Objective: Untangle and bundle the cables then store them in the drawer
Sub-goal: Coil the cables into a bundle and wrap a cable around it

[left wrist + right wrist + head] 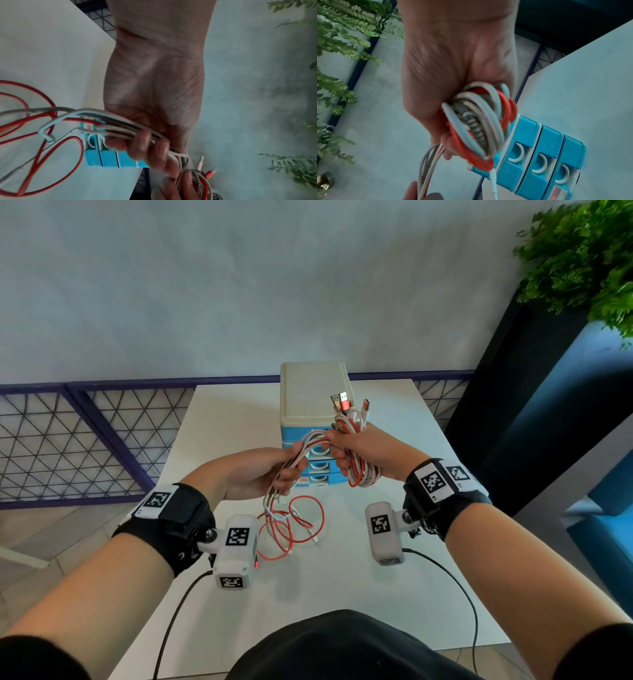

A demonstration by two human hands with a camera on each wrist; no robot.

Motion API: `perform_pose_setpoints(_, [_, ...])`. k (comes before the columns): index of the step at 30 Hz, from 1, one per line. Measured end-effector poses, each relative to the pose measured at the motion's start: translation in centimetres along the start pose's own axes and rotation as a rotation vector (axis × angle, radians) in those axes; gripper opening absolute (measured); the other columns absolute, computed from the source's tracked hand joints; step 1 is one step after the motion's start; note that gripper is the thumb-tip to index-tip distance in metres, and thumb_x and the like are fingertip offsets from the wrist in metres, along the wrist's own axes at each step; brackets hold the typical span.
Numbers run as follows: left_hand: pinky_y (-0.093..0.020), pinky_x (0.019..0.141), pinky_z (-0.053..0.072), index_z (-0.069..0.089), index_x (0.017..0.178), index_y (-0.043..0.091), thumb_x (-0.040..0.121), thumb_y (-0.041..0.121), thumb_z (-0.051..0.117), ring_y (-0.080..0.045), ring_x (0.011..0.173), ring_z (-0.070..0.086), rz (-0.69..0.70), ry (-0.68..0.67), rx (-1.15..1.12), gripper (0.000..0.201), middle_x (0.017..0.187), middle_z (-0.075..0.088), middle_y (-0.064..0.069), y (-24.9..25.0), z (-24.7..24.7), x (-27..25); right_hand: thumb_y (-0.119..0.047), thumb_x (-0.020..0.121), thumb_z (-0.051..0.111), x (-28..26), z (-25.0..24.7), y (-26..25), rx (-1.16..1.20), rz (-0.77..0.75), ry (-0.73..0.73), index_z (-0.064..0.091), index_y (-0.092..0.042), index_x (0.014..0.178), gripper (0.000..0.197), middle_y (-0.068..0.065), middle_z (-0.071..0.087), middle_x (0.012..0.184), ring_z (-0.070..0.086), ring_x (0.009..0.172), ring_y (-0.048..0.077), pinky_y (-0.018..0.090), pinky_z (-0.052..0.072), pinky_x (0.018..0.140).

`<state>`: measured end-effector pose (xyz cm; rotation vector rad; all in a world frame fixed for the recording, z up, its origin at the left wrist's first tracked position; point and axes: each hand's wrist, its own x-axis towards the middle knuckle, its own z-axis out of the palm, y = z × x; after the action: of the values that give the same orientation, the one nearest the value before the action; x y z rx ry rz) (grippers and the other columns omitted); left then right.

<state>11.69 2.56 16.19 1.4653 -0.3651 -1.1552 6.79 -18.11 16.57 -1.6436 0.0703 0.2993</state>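
Observation:
My right hand (356,450) grips a coiled bundle of red, white and braided cables (361,474) above the table, with USB plugs (342,404) sticking up from the fist. In the right wrist view the coil (479,125) wraps round my fingers. From the bundle the strands run left into my left hand (270,470), whose fingers (145,143) curl round them (120,125). Their loose ends (291,522) hang down and lie in red and white loops on the white table (376,587). Behind my hands stands a small blue drawer unit (313,392) with its drawers (541,154) closed.
The table's far edge meets a purple mesh railing (102,436) and a pale wall. A dark planter with green foliage (589,265) stands at the right. Black wrist-camera leads (455,583) trail over the table's near part.

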Motion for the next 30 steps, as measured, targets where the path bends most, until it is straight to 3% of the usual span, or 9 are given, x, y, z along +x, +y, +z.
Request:
perform_pose_setpoints(3, [-0.028, 0.073, 0.037, 0.049, 0.089, 0.012, 0.101, 0.034, 0.027, -0.012, 0.055, 0.039, 0.013, -0.051, -0.079, 0.034, 0.061, 0.039, 0.002, -0.5, 0.1, -0.3, -0.025, 0.099, 0.052, 0.2, -0.3, 0.1, 0.073, -0.021, 0.068, 0.058, -0.007, 0.086, 0.023, 0.001, 0.050, 0.060, 0.050, 0.050, 0.012, 0.025, 0.052, 0.052])
perform_pose_setpoints(7, [-0.031, 0.086, 0.043, 0.044, 0.084, 0.014, 0.103, 0.028, 0.024, -0.012, 0.058, 0.044, 0.082, 0.003, 0.064, 0.031, 0.063, 0.038, 0.002, -0.3, 1.1, -0.3, -0.031, 0.097, 0.054, 0.4, -0.2, 0.5, 0.131, -0.030, 0.135, 0.057, -0.011, 0.080, 0.027, 0.001, 0.050, 0.061, 0.052, 0.050, 0.011, 0.025, 0.052, 0.054])
perform_pose_setpoints(12, [-0.017, 0.051, 0.041, 0.038, 0.078, 0.016, 0.103, 0.025, 0.026, -0.011, 0.052, 0.039, 0.240, 0.210, 0.392, 0.030, 0.064, 0.036, 0.000, 0.0, 5.3, 0.8, -0.066, 0.084, 0.053, 1.3, 0.8, 1.0, -0.023, -0.011, 0.154, 0.059, -0.011, 0.075, 0.056, 0.003, 0.063, 0.068, 0.064, 0.063, 0.016, 0.032, 0.056, 0.070])
perform_pose_setpoints(14, [-0.016, 0.052, 0.037, 0.040, 0.080, 0.018, 0.103, 0.026, 0.027, -0.008, 0.055, 0.038, 0.302, 0.280, 0.520, 0.028, 0.068, 0.040, 0.002, -0.4, 6.5, 1.3, -0.079, 0.072, 0.052, 1.2, 1.1, 0.8, -0.002, 0.027, 0.113, 0.064, -0.012, 0.080, 0.069, 0.005, 0.068, 0.072, 0.068, 0.069, 0.019, 0.034, 0.056, 0.075])
perform_pose_setpoints(18, [-0.028, 0.079, 0.046, 0.047, 0.119, 0.010, 0.102, 0.030, 0.026, -0.017, 0.091, 0.056, 0.280, 0.387, 0.855, 0.034, 0.107, 0.058, -0.009, 0.1, 7.2, 1.8, -0.067, 0.065, 0.065, 0.7, 1.8, 0.6, 0.134, 0.073, 0.074, 0.057, -0.010, 0.092, 0.063, 0.005, 0.058, 0.074, 0.061, 0.065, 0.016, 0.028, 0.052, 0.064])
perform_pose_setpoints(20, [-0.036, 0.083, 0.047, 0.047, 0.123, 0.005, 0.102, 0.029, 0.027, -0.026, 0.097, 0.059, 0.241, 0.396, 0.971, 0.037, 0.112, 0.060, -0.016, 0.2, 7.1, 1.7, -0.050, 0.073, 0.075, 0.6, 2.0, 0.9, 0.133, 0.087, 0.071, 0.058, -0.010, 0.085, 0.045, 0.010, 0.059, 0.070, 0.061, 0.064, 0.020, 0.029, 0.052, 0.058])
perform_pose_setpoints(24, [-0.038, 0.082, 0.049, 0.049, 0.114, 0.003, 0.102, 0.028, 0.028, -0.029, 0.095, 0.061, 0.218, 0.425, 1.084, 0.034, 0.107, 0.062, -0.016, -0.2, 7.4, 1.7, -0.030, 0.075, 0.074, 0.9, 2.4, 1.3, 0.080, 0.104, 0.208, 0.065, -0.003, 0.093, 0.034, 0.024, 0.064, 0.081, 0.065, 0.074, 0.027, 0.041, 0.057, 0.072])
perform_pose_setpoints(27, [-0.034, 0.065, 0.051, 0.048, 0.097, 0.011, 0.101, 0.029, 0.029, -0.021, 0.067, 0.061, 0.269, 0.388, 0.992, 0.026, 0.085, 0.061, -0.011, 0.4, 7.1, 1.5, -0.031, 0.081, 0.068, 1.3, 2.4, 1.3, 0.004, 0.049, 0.341, 0.062, -0.013, 0.081, 0.019, 0.009, 0.062, 0.073, 0.063, 0.071, 0.020, 0.038, 0.053, 0.073])
perform_pose_setpoints(30, [-0.020, 0.050, 0.040, 0.045, 0.077, 0.028, 0.100, 0.031, 0.037, -0.010, 0.049, 0.058, 0.234, 0.332, 1.038, 0.025, 0.061, 0.057, 0.006, 1.3, 6.2, 0.8, -0.030, 0.085, 0.063, 1.4, 2.3, 0.9, -0.027, 0.000, 0.433, 0.063, -0.014, 0.072, 0.021, 0.002, 0.063, 0.066, 0.061, 0.063, 0.017, 0.035, 0.053, 0.073])
